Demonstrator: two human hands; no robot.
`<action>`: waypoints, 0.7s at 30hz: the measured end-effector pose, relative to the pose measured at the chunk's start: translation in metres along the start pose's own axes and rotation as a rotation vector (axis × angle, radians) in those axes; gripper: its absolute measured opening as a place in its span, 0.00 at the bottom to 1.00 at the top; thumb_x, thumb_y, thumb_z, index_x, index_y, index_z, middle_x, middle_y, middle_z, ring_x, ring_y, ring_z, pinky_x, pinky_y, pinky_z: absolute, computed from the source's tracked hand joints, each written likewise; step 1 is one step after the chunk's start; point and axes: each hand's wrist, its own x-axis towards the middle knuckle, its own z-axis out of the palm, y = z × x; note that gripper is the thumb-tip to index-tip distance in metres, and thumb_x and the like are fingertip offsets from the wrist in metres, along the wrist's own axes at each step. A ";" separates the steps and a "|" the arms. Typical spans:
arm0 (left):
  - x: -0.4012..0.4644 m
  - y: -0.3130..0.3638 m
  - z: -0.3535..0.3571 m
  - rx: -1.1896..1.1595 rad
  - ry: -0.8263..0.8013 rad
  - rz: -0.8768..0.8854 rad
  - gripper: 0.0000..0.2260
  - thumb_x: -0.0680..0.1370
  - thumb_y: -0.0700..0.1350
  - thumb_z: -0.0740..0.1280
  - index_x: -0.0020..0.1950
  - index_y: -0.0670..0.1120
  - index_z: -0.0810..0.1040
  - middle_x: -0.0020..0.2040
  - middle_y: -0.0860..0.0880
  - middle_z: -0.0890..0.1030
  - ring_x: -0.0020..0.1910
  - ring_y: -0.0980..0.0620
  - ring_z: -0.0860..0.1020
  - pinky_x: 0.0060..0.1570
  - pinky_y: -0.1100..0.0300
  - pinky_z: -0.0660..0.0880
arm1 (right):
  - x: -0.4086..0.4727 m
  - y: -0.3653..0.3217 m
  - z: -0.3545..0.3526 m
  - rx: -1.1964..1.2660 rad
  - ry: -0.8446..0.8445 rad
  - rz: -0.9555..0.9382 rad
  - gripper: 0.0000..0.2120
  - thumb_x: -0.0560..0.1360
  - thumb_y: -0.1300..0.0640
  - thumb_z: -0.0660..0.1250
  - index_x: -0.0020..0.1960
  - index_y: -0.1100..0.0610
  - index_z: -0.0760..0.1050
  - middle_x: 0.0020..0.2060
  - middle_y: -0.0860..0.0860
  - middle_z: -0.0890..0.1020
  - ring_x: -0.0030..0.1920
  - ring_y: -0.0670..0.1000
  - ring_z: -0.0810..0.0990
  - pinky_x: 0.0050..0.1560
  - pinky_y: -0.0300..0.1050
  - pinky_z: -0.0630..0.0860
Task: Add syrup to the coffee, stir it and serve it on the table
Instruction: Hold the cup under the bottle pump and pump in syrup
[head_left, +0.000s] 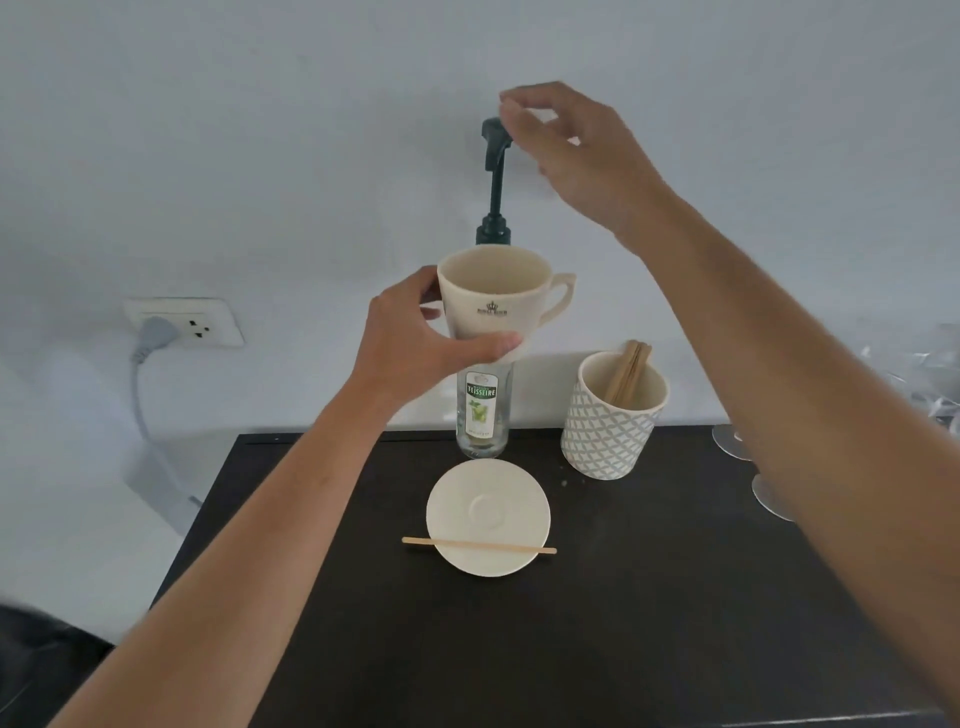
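My left hand (415, 338) grips a cream cup (496, 296) and holds it up in front of the syrup bottle (480, 410), below the spout of the dark green pump (493, 140). The cup's inside is hidden from here. My right hand (576, 150) hovers at the pump head with loosely curled fingers; whether it touches the pump is unclear. On the black table (623, 597) lies a cream saucer (488, 514), and a wooden stir stick (478, 545) rests across its near edge.
A patterned cup (613, 421) with several wooden sticks stands right of the bottle. Glassware bases (769, 488) sit at the table's right edge. A wall socket (187, 322) with a grey plug and cable is at the left. The white wall is close behind.
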 end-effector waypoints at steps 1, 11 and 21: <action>0.004 0.004 -0.002 0.000 0.005 0.009 0.34 0.58 0.62 0.80 0.61 0.51 0.79 0.52 0.58 0.84 0.54 0.60 0.81 0.57 0.53 0.79 | 0.003 0.000 0.000 0.004 -0.048 0.011 0.10 0.81 0.39 0.63 0.59 0.38 0.78 0.44 0.38 0.82 0.43 0.43 0.77 0.47 0.37 0.73; 0.030 0.016 -0.013 0.006 0.021 0.044 0.35 0.59 0.62 0.79 0.62 0.50 0.80 0.53 0.57 0.84 0.55 0.59 0.81 0.59 0.51 0.78 | 0.010 0.010 0.004 0.289 -0.317 0.119 0.14 0.84 0.44 0.59 0.69 0.36 0.72 0.61 0.54 0.82 0.58 0.56 0.85 0.42 0.47 0.75; 0.034 0.020 -0.017 0.011 -0.002 0.061 0.35 0.59 0.62 0.79 0.64 0.52 0.79 0.53 0.60 0.83 0.54 0.62 0.80 0.59 0.53 0.77 | 0.011 0.016 0.010 0.400 -0.313 0.140 0.12 0.85 0.46 0.58 0.67 0.41 0.72 0.56 0.46 0.74 0.45 0.47 0.81 0.32 0.39 0.74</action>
